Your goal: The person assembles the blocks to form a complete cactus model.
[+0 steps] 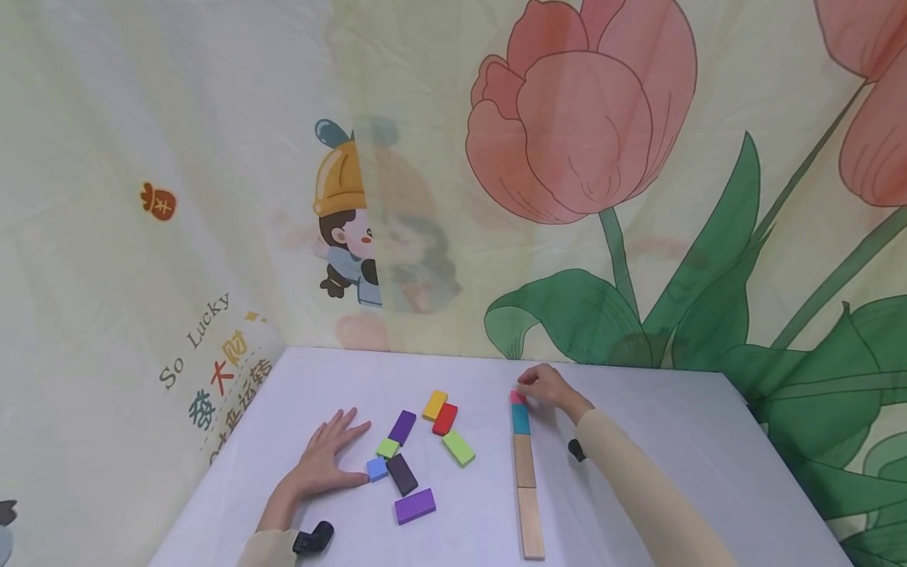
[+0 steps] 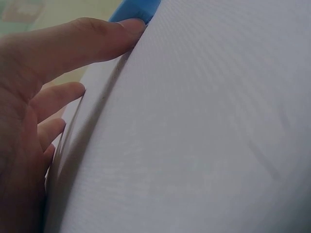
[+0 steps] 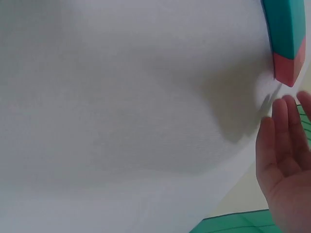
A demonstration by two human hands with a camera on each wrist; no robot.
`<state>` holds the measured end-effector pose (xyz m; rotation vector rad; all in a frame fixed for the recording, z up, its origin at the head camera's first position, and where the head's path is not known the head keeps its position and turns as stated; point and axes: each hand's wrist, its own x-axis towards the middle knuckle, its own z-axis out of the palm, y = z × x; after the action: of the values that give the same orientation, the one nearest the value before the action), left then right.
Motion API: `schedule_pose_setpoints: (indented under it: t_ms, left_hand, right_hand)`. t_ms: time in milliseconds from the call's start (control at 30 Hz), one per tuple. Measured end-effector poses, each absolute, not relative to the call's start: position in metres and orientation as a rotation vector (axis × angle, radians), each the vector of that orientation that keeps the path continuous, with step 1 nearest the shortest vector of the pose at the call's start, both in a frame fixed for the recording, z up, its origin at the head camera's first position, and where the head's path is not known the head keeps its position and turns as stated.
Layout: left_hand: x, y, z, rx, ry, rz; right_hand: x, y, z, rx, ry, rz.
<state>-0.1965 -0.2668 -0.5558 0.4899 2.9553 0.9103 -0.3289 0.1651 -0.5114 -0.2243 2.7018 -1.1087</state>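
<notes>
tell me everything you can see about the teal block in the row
The teal block is a plain, solid-coloured rectangular block with straight edges and a smooth, matte look; its material is unclear. It lies on the white table, lined up with the row. Its far end meets the pink block, and its near end appears to meet a tan, wood-like block. The right hand is close by but doesn't appear to touch it.
</notes>
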Motion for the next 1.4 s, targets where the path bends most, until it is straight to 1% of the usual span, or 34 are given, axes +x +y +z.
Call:
schedule_pose_setpoints:
  t_ms: [167, 333, 533, 767, 900, 1067, 1400]
  left_hand:
    - [-0.197, -0.266, -0.555, 0.492, 2.961, 0.912]
    - [-0.196, -0.266, -0.556, 0.495, 2.968, 0.901]
    - [-0.196, -0.267, -0.561, 0.497, 2.967, 0.909]
    - [-0.195, -0.267, -0.559, 0.49, 2.963, 0.92]
    - [-0.196, -0.267, -0.558, 0.506, 2.968, 0.916]
    - [-0.198, -0.266, -0.559, 0.519, 2.955, 0.919]
    - [-0.199, -0.269, -0.562, 0.557, 2.998, 0.917]
  right_hand:
    - [-0.327, 0.151, -0.502, -0.336, 2.735, -1.124]
    - [-0.319, 0.115, -0.496, -0.544, 2.722, -0.977]
    - [-0.293, 0.059, -0.492, -0.746, 2.659, -0.814]
    - [-0.262, 0.002, -0.493, -1.048, 2.642, -0.682]
    - [-0.246, -0.023, -0.497, -1.066, 2.645, -0.549]
    - [-0.231, -0.037, -0.506, -1.004, 2.697, -0.358]
    - [-0.229, -0.048, -0.507, -1.024, 2.794, -0.234]
